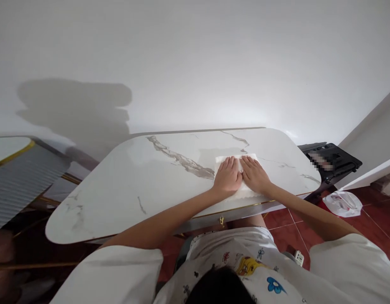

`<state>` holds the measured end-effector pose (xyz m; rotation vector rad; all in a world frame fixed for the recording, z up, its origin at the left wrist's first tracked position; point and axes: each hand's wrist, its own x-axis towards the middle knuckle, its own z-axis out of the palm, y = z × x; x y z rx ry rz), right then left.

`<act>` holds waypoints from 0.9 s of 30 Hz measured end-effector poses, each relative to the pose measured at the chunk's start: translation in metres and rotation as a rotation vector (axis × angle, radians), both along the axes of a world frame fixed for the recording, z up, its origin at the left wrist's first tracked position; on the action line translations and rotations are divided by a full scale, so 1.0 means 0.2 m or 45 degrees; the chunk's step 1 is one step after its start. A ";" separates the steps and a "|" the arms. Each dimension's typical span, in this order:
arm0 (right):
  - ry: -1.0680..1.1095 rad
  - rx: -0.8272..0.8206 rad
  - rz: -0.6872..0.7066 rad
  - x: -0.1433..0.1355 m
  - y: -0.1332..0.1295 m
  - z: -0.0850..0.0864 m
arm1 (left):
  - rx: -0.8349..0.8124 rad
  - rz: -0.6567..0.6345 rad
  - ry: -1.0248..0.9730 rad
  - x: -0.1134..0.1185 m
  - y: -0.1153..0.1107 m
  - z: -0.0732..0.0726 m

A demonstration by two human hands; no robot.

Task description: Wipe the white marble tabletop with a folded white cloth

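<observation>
A white sheet, perhaps a tissue or thin cloth (250, 192), lies on the right half of a white marble-patterned tabletop (118, 190). My left hand (228, 177) rests flat on the sheet's left part, fingers stretched toward the wall. Beside it, my right hand (254, 175) also lies flat, pressing on the sheet's right part. The two thumbs nearly meet in the middle. Both palms cover much of the sheet, so whether it is folded cannot be made out.
The table's back edge runs along a white wall (197, 63). A small gold knob (222, 221) sits on the front. On the right are a black case (343, 162) and a white plastic bag (343, 203) on red tiles. Another ribbed grey cabinet (26, 177) stands left.
</observation>
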<state>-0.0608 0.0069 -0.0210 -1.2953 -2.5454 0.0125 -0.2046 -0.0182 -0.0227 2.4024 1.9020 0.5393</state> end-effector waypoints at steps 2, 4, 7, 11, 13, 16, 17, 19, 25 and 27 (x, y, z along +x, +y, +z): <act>0.011 -0.003 0.020 0.02 -0.09 0.00 | -0.002 -0.020 -0.001 0.01 -0.10 0.00; 0.034 -0.011 0.038 0.04 -0.15 0.00 | 0.004 -0.028 -0.022 0.02 -0.16 0.00; 0.071 -0.027 0.069 0.10 -0.17 0.00 | -0.019 -0.021 -0.065 0.07 -0.20 0.00; 0.093 -0.057 0.099 0.25 -0.12 0.00 | -0.111 -0.017 -0.147 0.21 -0.17 0.03; 0.111 -0.067 0.116 0.35 -0.08 0.00 | -0.147 -0.035 -0.198 0.30 -0.15 0.05; 0.130 -0.060 0.123 0.49 -0.01 0.00 | -0.153 -0.077 -0.264 0.41 -0.09 0.06; 0.130 -0.055 0.112 0.52 0.02 0.00 | -0.142 -0.088 -0.277 0.44 -0.07 0.06; 0.121 -0.046 0.084 0.55 0.10 -0.01 | -0.119 -0.095 -0.286 0.47 0.01 0.05; 0.075 -0.042 0.045 0.47 0.45 0.00 | -0.077 -0.031 -0.248 0.44 0.35 0.04; 0.073 -0.045 0.031 0.41 0.59 0.01 | -0.053 -0.021 -0.214 0.40 0.49 0.04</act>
